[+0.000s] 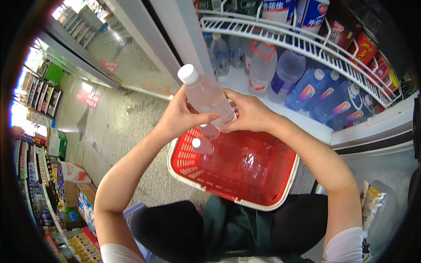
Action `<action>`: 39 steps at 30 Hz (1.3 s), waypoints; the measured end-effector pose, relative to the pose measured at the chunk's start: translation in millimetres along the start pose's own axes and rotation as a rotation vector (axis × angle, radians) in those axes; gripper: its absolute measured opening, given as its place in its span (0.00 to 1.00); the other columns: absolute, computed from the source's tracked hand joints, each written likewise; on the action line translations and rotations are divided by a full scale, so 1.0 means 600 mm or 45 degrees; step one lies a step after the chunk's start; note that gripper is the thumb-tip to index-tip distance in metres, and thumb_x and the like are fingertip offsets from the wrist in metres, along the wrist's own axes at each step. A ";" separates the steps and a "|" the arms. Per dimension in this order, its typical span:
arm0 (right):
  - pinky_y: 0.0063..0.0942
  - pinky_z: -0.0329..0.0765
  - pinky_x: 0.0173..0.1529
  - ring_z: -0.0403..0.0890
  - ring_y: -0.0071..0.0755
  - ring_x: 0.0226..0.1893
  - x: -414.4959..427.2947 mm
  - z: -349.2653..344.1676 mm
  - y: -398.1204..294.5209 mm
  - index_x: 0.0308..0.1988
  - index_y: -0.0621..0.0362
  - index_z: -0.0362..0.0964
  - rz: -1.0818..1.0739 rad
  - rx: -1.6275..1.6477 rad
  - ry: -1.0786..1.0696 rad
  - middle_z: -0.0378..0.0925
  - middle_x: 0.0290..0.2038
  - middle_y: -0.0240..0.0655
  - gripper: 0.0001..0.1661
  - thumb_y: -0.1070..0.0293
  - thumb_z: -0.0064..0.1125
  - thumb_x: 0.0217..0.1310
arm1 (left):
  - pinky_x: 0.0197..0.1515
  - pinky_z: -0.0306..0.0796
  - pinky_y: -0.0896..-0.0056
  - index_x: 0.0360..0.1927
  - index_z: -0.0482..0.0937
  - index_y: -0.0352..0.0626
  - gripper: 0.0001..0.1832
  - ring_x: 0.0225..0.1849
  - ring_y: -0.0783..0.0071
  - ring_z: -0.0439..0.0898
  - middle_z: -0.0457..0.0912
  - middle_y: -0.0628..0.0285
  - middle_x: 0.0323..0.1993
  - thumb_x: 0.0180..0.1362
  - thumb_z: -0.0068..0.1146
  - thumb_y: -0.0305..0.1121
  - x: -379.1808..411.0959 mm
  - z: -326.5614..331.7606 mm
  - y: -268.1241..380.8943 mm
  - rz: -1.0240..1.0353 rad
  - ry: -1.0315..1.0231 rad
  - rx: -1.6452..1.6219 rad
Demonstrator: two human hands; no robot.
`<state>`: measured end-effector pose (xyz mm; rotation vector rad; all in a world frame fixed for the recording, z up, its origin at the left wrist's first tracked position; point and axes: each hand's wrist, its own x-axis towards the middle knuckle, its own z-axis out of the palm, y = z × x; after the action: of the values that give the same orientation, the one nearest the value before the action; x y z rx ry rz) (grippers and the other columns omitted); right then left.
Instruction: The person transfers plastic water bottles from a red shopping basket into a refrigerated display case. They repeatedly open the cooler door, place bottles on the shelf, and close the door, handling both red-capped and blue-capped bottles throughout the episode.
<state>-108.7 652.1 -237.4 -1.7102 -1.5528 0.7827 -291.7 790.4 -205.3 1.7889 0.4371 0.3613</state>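
A clear plastic bottle with a white cap (207, 95) is tilted between my two hands, above the far rim of a red plastic shopping basket (230, 194). My left hand (179, 113) grips its left side, the thumb across the front. My right hand (248, 111) holds the lower right side near the base. Inside the basket, at its left, stand a white-capped bottle (204, 146) and another bottle (209, 131) partly hidden behind the held one. More clear plastic shows on the basket floor, too blurred to tell apart.
Beyond the basket is an open fridge with a white wire shelf (263, 29). Below it stand a large clear bottle (261, 69), a purple-labelled bottle (287, 74) and several blue bottles (306, 88). A glass door (384, 171) is at the right; stocked shelves (36, 177) line the left.
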 end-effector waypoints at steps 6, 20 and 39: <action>0.42 0.79 0.57 0.83 0.58 0.52 -0.054 0.106 -0.019 0.68 0.64 0.52 0.036 0.249 -0.141 0.80 0.53 0.55 0.57 0.59 0.77 0.44 | 0.62 0.76 0.60 0.63 0.68 0.35 0.41 0.57 0.65 0.81 0.80 0.54 0.55 0.44 0.77 0.28 -0.116 0.000 -0.044 -0.224 -0.098 -0.045; 0.47 0.79 0.52 0.82 0.57 0.50 -0.126 0.409 0.096 0.64 0.61 0.59 0.377 0.352 0.183 0.77 0.52 0.56 0.44 0.77 0.71 0.49 | 0.55 0.77 0.49 0.56 0.72 0.41 0.38 0.53 0.42 0.81 0.80 0.42 0.50 0.39 0.78 0.32 -0.207 0.045 -0.217 -0.292 -0.229 0.722; 0.45 0.71 0.67 0.70 0.61 0.64 -0.073 0.552 0.171 0.62 0.63 0.62 0.615 0.393 0.147 0.66 0.63 0.56 0.39 0.75 0.66 0.50 | 0.53 0.78 0.49 0.56 0.73 0.35 0.38 0.50 0.42 0.83 0.85 0.41 0.43 0.46 0.76 0.46 -0.200 0.033 -0.315 -0.653 -0.311 0.891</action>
<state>-321.7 634.3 -514.1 -1.8728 -0.8890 1.0769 -408.4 760.5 -395.0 2.2562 0.8942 -0.4205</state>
